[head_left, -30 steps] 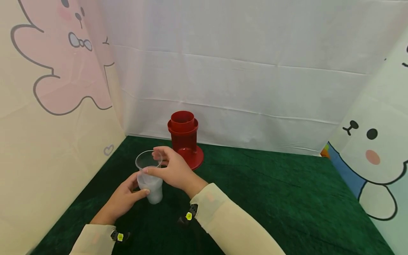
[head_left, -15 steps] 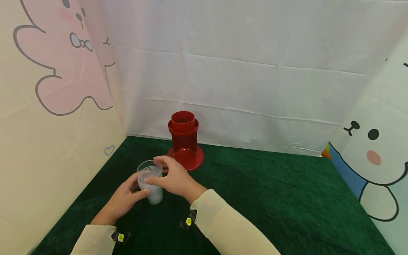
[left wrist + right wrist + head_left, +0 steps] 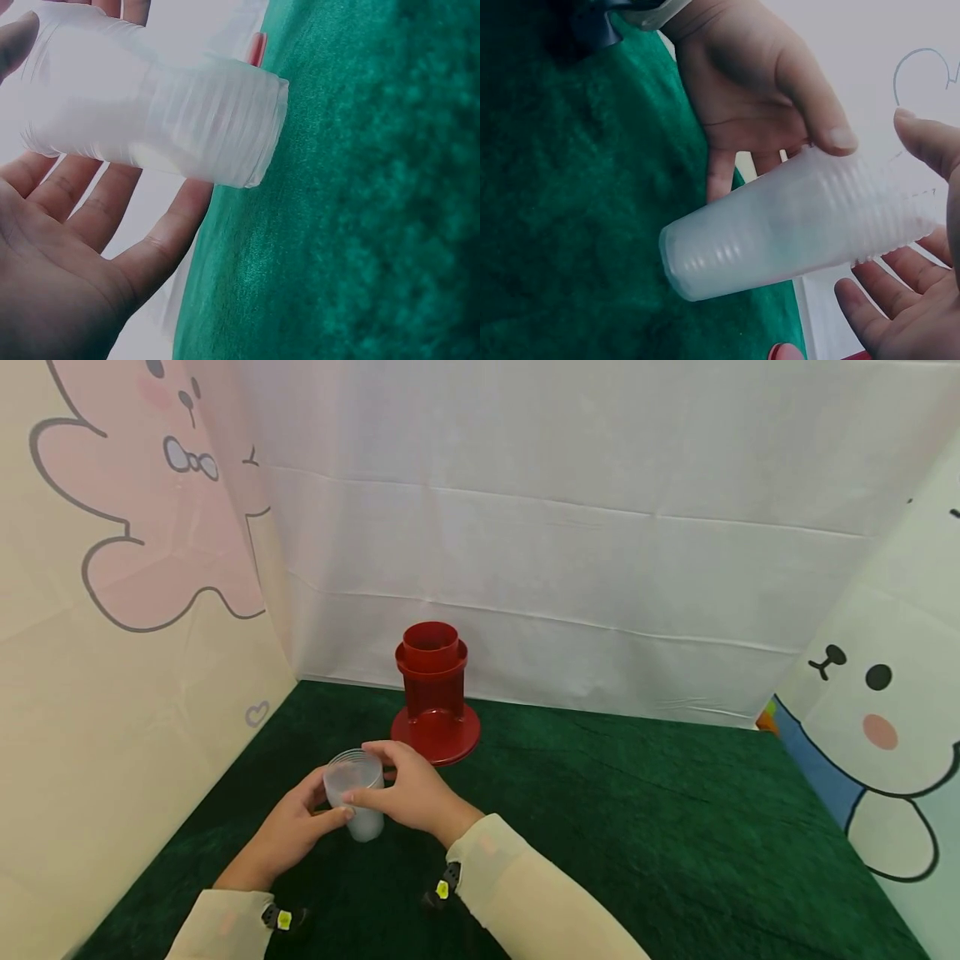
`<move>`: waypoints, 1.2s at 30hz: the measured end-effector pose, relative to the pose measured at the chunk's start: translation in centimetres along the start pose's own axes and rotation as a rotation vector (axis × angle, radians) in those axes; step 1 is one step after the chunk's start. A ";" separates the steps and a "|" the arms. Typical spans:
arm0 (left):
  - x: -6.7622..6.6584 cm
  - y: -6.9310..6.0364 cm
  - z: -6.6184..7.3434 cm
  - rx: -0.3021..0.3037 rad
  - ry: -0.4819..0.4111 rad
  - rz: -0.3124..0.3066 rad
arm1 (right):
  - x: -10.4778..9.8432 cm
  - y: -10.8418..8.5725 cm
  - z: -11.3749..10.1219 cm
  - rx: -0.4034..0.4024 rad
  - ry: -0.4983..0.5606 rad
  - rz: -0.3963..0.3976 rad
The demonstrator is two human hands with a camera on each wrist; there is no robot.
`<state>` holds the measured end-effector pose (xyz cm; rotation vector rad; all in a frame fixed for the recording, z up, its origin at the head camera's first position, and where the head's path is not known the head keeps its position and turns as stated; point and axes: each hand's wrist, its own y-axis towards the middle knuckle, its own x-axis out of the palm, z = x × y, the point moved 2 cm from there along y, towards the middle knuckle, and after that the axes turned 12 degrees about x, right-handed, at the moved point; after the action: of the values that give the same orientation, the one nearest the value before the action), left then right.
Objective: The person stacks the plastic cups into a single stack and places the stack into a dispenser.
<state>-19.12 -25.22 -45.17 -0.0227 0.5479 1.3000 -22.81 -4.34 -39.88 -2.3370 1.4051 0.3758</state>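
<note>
A stack of clear, frosted plastic cups (image 3: 365, 824) stands upright between my two hands, left of the middle in the head view. My left hand (image 3: 281, 839) grips the stack from the left, thumb in front and fingers behind. My right hand (image 3: 420, 789) holds the upper part near the rim, its thumb on the near side and fingers at the far side. Close up in the left wrist view, the ribbed cups (image 3: 195, 120) lie across my left palm (image 3: 60, 262). In the right wrist view the right-hand fingers (image 3: 900, 285) reach around the rim end.
Behind the cups stands a red cylindrical holder (image 3: 435, 689) with a ringed top and round base. Dark green cloth (image 3: 637, 827) covers the table. A white curtain (image 3: 562, 568) closes off the back, and printed side panels (image 3: 172, 710) flank the table.
My right hand has come down with the top cup, which has sunk from standing high into the cups below, so the rims sit close together. My left hand has stayed put.
</note>
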 end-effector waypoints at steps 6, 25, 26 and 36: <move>0.0 0.1 0.1 0.008 0.003 0.001 | 0.2 0.2 0.4 -0.005 0.021 -0.001; -0.7 0.2 0.5 -0.020 0.083 -0.003 | 0.3 0.1 0.3 -0.044 -0.002 -0.016; -0.8 0.2 0.5 -0.021 0.086 -0.004 | 0.3 0.2 0.3 -0.044 -0.002 -0.017; -0.5 0.3 0.4 -0.010 0.078 -0.011 | 0.3 0.0 0.7 -0.034 0.002 -0.014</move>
<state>-19.31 -25.52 -44.58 -0.0847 0.6070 1.2947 -22.73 -4.24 -40.64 -2.3742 1.3929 0.3958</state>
